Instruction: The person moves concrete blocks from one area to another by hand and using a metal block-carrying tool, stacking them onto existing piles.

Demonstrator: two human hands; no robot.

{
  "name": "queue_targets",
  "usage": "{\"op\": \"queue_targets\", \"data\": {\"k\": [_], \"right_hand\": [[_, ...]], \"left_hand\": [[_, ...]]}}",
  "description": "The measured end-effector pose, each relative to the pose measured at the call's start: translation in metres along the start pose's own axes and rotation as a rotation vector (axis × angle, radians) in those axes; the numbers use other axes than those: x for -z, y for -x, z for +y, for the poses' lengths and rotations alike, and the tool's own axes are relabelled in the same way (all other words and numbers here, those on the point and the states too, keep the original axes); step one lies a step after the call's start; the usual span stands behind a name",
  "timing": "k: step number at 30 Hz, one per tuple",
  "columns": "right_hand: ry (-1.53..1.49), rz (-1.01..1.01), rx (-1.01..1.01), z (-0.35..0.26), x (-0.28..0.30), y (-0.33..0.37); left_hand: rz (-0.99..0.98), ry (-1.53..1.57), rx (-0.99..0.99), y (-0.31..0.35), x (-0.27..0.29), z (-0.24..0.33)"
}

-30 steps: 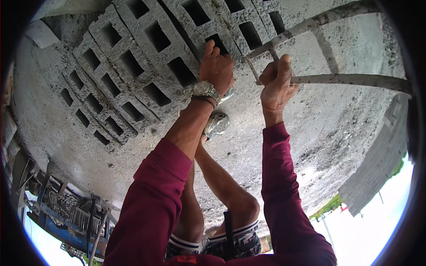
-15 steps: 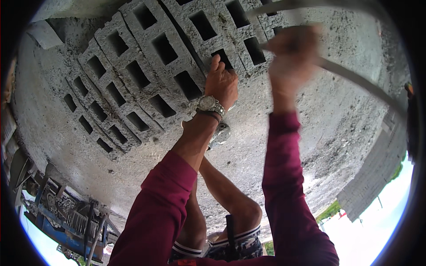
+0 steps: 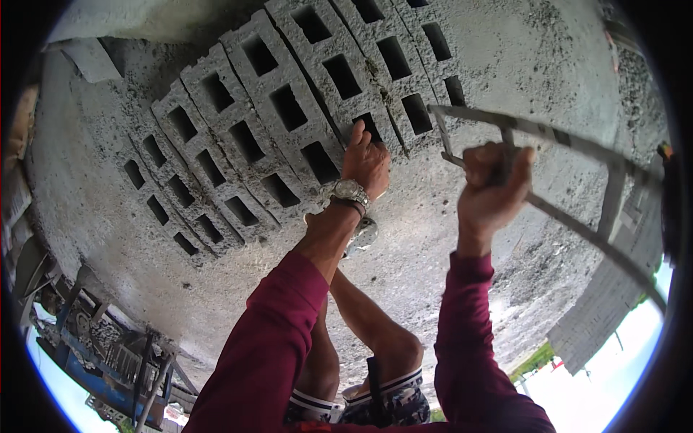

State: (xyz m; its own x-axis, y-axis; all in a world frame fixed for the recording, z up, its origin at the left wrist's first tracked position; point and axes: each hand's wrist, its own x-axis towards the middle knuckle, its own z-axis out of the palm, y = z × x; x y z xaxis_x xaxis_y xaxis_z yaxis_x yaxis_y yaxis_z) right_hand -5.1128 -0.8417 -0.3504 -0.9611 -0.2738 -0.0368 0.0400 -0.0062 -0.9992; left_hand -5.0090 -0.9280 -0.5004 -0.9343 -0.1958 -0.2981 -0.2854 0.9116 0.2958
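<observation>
Several grey concrete blocks with rectangular hollows lie side by side in a slanting row. My left hand (image 3: 367, 162), with a metal watch at the wrist, is closed over the near end of one concrete block (image 3: 326, 50), its fingers at the edge of the nearest hollow. Part of that grip is hidden by the hand itself. To the right, my right hand (image 3: 492, 189) is wrapped around a grey metal frame (image 3: 534, 128) with two long bars and cross pieces. The frame hangs above the ground beside the blocks, its far end reaching toward the right rim.
Rough, dusty concrete ground (image 3: 404, 238) surrounds the blocks. My bare legs (image 3: 372, 307) and a foot are just below my left forearm. Blue and rusty machinery (image 3: 101, 368) stands at the lower left. A stacked grey block wall (image 3: 599, 310) rises at the lower right.
My right hand has come down and nearer with the metal frame, which was blurred before. The blocks sit slightly lower and farther right in view; my left hand stays at the same hollow.
</observation>
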Motion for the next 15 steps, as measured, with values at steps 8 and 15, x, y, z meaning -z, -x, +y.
{"op": "queue_targets", "data": {"k": [8, 15], "right_hand": [[-0.079, 0.752, -0.445, 0.049, 0.083, 0.067], [-0.209, 1.185, -0.729, 0.124, 0.096, 0.122]], "left_hand": [[0.042, 0.039, 0.010, -0.006, 0.007, 0.007], [0.063, -0.089, -0.005, -0.015, -0.009, 0.024]]}}
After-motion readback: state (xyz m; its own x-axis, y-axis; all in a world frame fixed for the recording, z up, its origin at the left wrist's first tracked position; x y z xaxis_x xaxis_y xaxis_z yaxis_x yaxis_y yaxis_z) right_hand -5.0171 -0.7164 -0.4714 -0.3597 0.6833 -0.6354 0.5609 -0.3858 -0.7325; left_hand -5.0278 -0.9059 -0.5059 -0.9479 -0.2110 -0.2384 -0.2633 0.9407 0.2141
